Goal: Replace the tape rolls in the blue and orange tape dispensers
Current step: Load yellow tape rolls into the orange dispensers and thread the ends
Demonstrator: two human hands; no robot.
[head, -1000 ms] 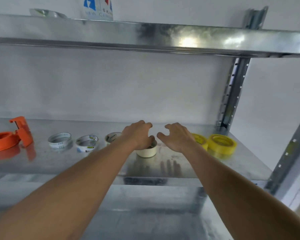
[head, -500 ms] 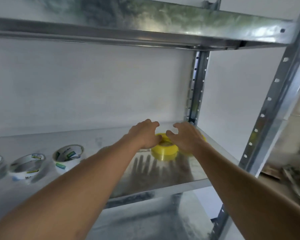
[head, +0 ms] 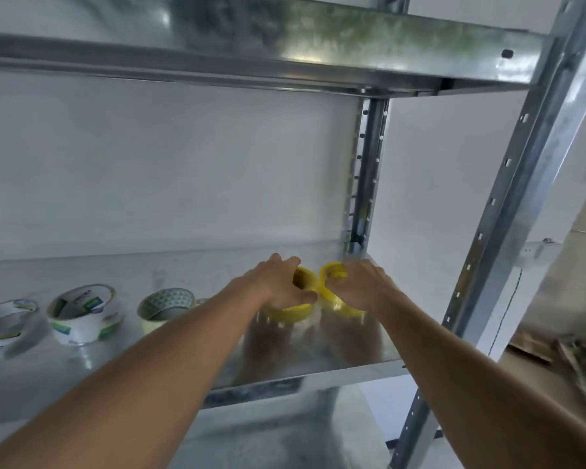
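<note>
Two yellow tape rolls stand at the right end of the metal shelf (head: 335,353). My left hand (head: 278,282) grips the left yellow roll (head: 290,313), thumb and fingers curled round its rim. My right hand (head: 359,286) grips the right yellow roll (head: 334,275), which is tilted up off the shelf. The two rolls are side by side, almost touching. No blue or orange dispenser is in view.
Three more rolls sit in a row to the left: a patterned one (head: 166,304), a white one with green labels (head: 83,313) and a silver one (head: 7,324). An upper shelf (head: 285,49) hangs overhead. Steel uprights (head: 508,184) stand at the right.
Both hands moved right from the cream roll to the yellow rolls and closed on them, one each. The view swung right, so the orange dispenser left the frame.
</note>
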